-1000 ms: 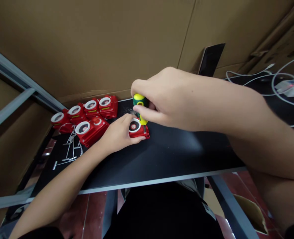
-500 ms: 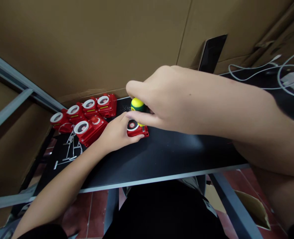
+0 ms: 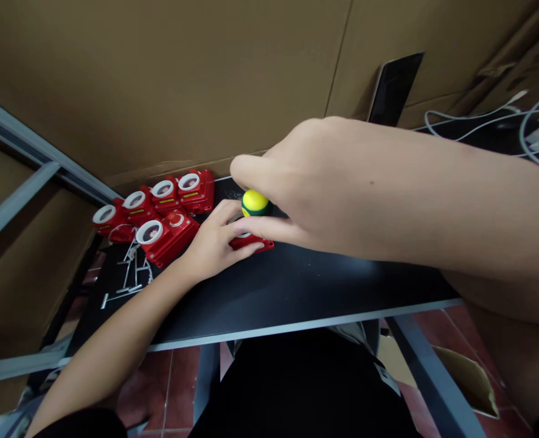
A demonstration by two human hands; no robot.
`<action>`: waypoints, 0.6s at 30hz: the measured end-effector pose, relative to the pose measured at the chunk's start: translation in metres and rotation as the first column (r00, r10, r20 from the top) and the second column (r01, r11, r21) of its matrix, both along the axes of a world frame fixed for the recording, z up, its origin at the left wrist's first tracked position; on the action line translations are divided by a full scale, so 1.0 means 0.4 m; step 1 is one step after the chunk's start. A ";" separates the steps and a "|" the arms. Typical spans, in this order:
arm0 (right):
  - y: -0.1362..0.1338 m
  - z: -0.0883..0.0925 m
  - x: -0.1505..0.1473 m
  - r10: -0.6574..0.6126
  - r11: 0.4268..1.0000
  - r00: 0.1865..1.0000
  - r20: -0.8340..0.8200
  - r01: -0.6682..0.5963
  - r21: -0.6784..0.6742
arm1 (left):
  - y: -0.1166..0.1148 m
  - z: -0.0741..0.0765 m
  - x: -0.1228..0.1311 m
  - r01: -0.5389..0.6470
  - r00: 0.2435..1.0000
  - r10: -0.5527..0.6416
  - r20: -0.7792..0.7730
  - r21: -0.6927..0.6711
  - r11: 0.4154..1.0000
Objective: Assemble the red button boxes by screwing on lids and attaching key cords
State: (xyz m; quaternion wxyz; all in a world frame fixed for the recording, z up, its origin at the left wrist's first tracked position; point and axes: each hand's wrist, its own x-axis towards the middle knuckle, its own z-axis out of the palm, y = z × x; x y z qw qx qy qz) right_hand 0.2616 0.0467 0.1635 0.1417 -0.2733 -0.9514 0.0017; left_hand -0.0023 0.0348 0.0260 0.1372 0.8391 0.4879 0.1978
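A screwdriver with a rounded yellow and green handle (image 3: 254,201) stands over a red box (image 3: 266,245) with a white ring on its face. My right hand (image 3: 292,188) is closed round the handle from the right. From the left, my left hand (image 3: 212,242) grips the same box, its thumb along the near side and its fingers round the far side. Both hands cover most of the box, and the screwdriver's tip is hidden. Close to my left wrist sits another red box (image 3: 169,241) with a white-rimmed round window and a red knob.
Several similar red boxes (image 3: 196,194) line the back left of the black table (image 3: 297,298). Metal T-shaped pins (image 3: 130,274) lie at the left. A dark phone-like slab (image 3: 395,88) leans on the cardboard wall (image 3: 205,73); white cables (image 3: 474,131) lie at right.
My right hand and the screwdriver have shifted slightly, and now cover more of the box's white ring. The left hand keeps its grip. The view has moved a little.
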 end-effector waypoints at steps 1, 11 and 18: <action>0.004 -0.002 0.003 0.000 1.000 1.000 -0.006 0.000 0.003 | 0.001 -0.002 0.000 0.019 0.999 -0.019 0.031 0.005 1.000; 0.024 -0.024 0.019 0.062 0.996 0.989 -0.131 -0.069 -0.055 | 0.005 -0.018 -0.006 0.076 0.997 -0.078 0.023 0.056 0.996; 0.053 -0.037 -0.001 0.098 0.992 0.969 -0.229 -0.114 -0.058 | 0.009 -0.012 -0.002 0.018 1.000 -0.020 0.012 0.106 0.994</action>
